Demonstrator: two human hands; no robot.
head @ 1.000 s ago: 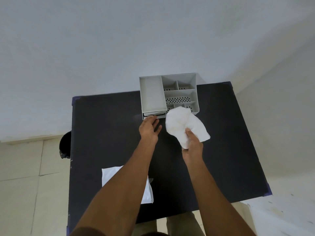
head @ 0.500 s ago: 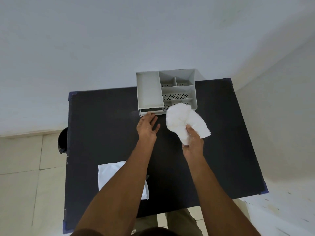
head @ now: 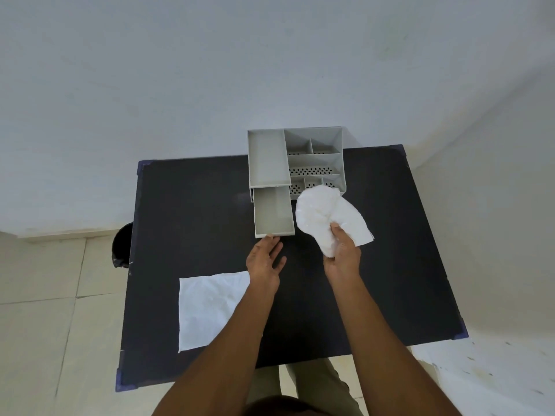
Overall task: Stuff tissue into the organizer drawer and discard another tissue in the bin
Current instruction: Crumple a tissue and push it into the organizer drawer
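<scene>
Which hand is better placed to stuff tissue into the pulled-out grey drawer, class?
The right hand: it already grips the crumpled white tissue just beside the open grey plastic drawer. The left hand is empty, its fingertips at the drawer's front edge, probably best used to steady it.

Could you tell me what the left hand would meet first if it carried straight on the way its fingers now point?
The left hand points away from the person, fingertips at the front edge of the open drawer. Going straight on, it would most likely meet that drawer front first, though height above the table is hard to judge.
</scene>
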